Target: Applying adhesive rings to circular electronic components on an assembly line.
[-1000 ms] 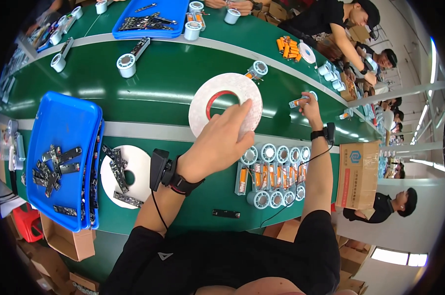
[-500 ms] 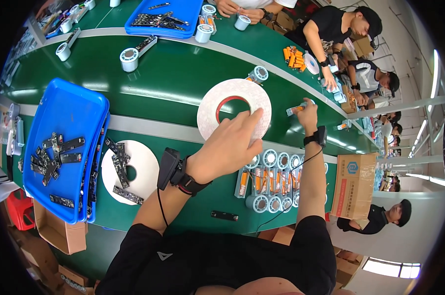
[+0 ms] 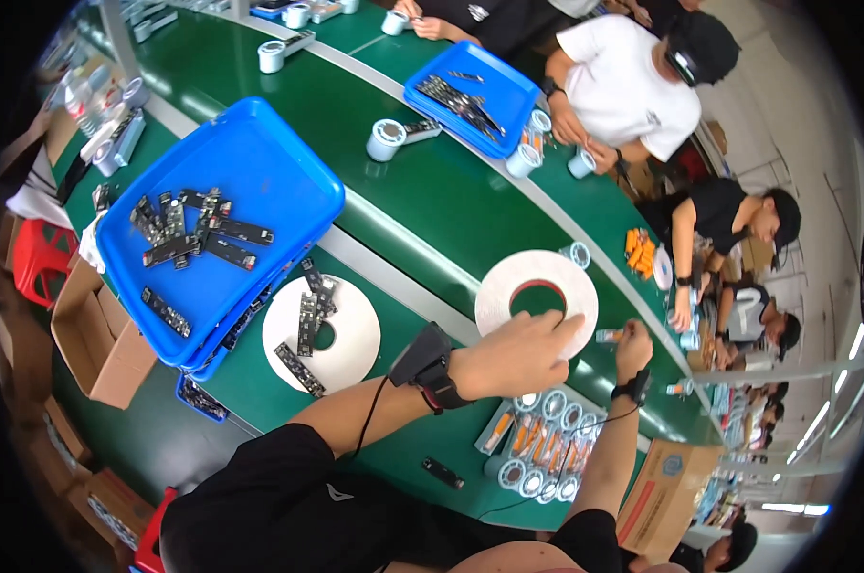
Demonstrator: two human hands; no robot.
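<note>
My left hand (image 3: 526, 355) grips the near edge of a wide white roll of tape (image 3: 494, 296) with a reddish inner core. Beyond it, my right hand (image 3: 633, 351) pinches the end of a small pale-blue unit with an orange part (image 3: 608, 335), over the green belt. Several pale-blue units with round ends and orange cells (image 3: 537, 441) stand in rows below my hands. One dark circuit board (image 3: 442, 473) lies alone near my body. Another white roll (image 3: 353, 336) lies flat at the left, with several circuit boards (image 3: 307, 320) on it.
A stack of blue trays (image 3: 303, 158) holding circuit boards stands at the left. The green belt (image 3: 408, 215) crosses behind my hands, carrying a pale-blue unit (image 3: 387, 139). Co-workers sit across it, near another blue tray (image 3: 518, 91). A cardboard box (image 3: 669, 492) stands at the right.
My view has swung left, so the scene sits lower and further right. My left hand stays on the tape roll, and my right hand stays at the small unit.
</note>
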